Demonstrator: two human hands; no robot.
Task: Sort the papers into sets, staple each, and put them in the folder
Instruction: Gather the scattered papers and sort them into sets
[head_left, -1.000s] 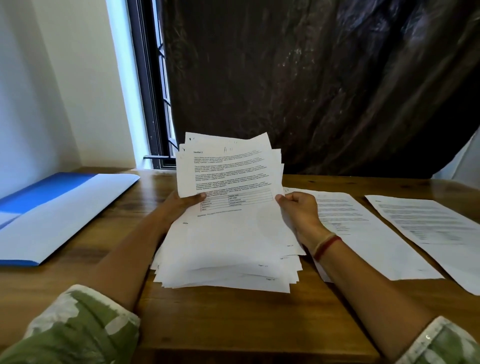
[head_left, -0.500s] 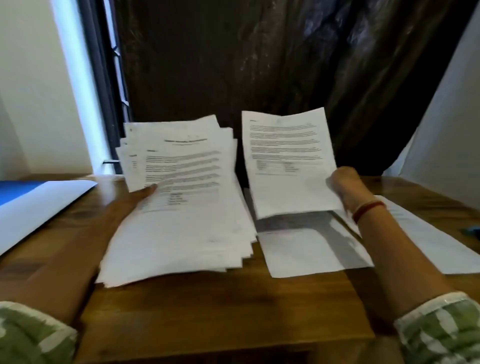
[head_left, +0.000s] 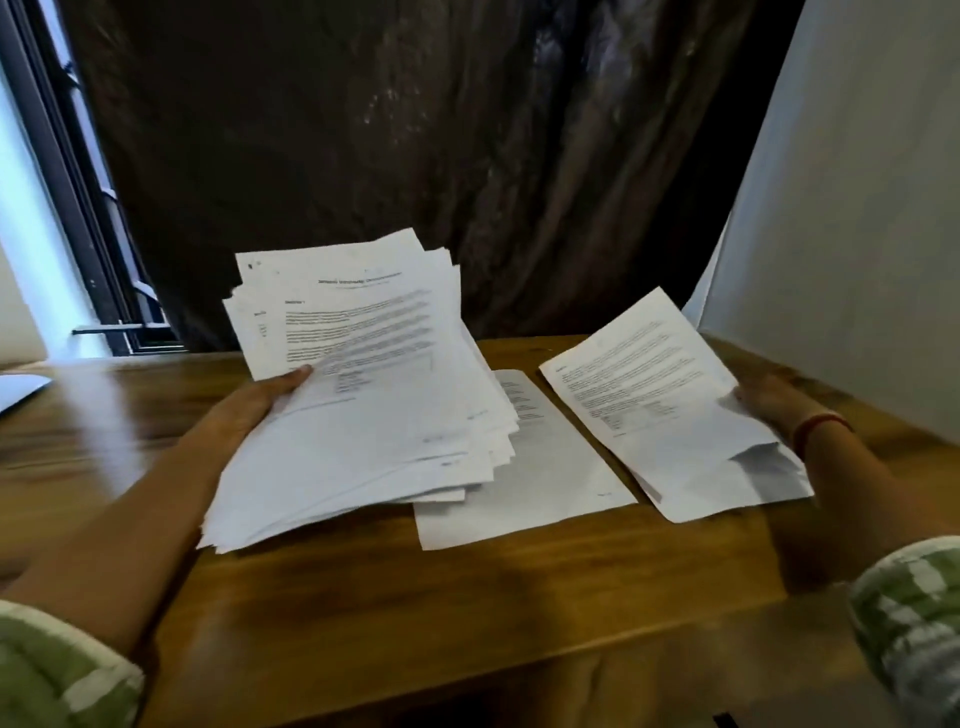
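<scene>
My left hand (head_left: 254, 405) grips a thick stack of printed papers (head_left: 363, 389) by its left edge, tilted up off the wooden table (head_left: 467, 597). My right hand (head_left: 774, 400) holds a single printed sheet (head_left: 654, 395) by its right edge, low over another sheet (head_left: 769, 478) lying at the right. A third sheet (head_left: 535, 467) lies flat in the middle, partly under the stack. A white corner of the folder (head_left: 21, 389) shows at the far left edge. No stapler is in view.
A dark curtain (head_left: 415, 156) hangs behind the table, with a window frame (head_left: 88, 234) at the left and a white wall (head_left: 857, 234) at the right. The table's front edge runs along the bottom.
My right hand has carried the single sheet rightward and down, over the right-hand sheet. The view has swung right, so the folder has nearly left the frame. The stack stays in my left hand.
</scene>
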